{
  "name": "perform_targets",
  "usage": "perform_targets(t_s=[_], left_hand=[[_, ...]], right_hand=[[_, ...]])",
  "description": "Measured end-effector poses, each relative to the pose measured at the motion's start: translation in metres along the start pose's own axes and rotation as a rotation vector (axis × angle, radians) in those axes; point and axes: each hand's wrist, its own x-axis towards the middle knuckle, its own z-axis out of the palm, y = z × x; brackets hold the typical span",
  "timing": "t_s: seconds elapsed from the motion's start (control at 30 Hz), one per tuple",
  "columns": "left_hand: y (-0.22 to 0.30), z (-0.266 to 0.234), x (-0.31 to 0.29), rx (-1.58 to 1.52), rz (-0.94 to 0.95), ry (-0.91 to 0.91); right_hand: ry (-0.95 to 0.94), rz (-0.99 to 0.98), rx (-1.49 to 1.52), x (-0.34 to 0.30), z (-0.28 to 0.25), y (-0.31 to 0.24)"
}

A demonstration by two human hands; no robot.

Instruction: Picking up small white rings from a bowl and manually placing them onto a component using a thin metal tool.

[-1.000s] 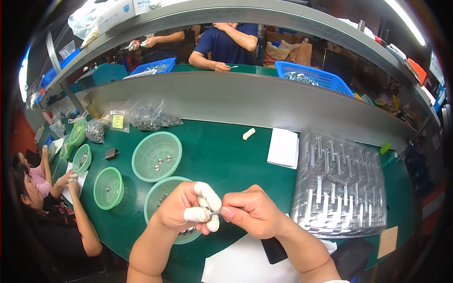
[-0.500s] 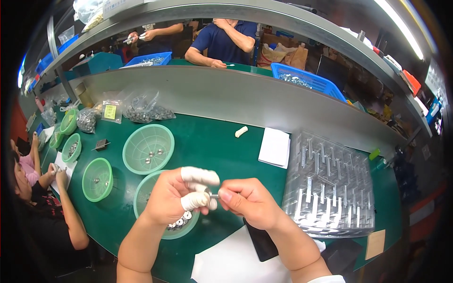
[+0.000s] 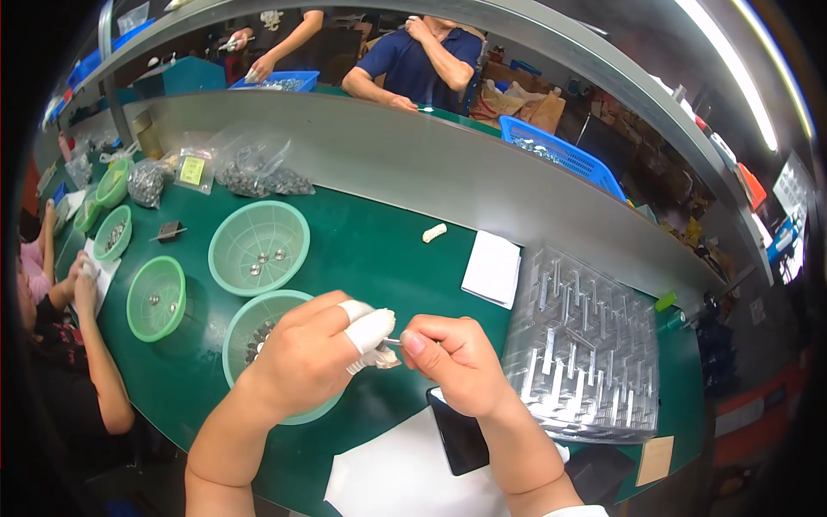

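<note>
My left hand (image 3: 314, 349), with white finger covers on some fingertips, is closed around a small metal part that its fingers almost wholly hide. Facing it, my right hand (image 3: 458, 358) is bare and pinches a thin metal pin (image 3: 393, 342) between thumb and forefinger. The pin bridges the small gap between the two hands, its left end at the left fingertips. Below my left hand stands a green basket (image 3: 229, 358) with small dark and silvery metal parts, partly covered by the hand and forearm.
Two more green baskets (image 3: 212, 250) hold a few round metal pieces. Clear plastic trays (image 3: 586, 345) are stacked at right, near white papers (image 3: 493, 269). A phone (image 3: 457, 435) lies on a white sheet (image 3: 379, 474). Co-workers sit at left and beyond the metal partition (image 3: 388, 168).
The left fingers have closed further over the small metal part, which showed more before. The view has shifted, so the bench things sit slightly further left. A far co-worker's hand has lowered to a blue basket.
</note>
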Motion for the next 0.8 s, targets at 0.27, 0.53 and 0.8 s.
perform_targets(t_s=[0.27, 0.53, 0.8], left_hand=[[-0.007, 0.005, 0.000, 0.007, -0.018, -0.007], [-0.008, 0.010, -0.002, -0.198, -0.205, -0.120], [-0.009, 0.011, 0.002, -1.075, -0.995, -0.198]], right_hand=[[0.038, 0.018, 0.084, 0.002, 0.006, 0.003], [0.011, -0.140, -0.170, 0.005, 0.002, 0.009], [0.368, -0.289, -0.713, 0.010, 0.009, 0.002]])
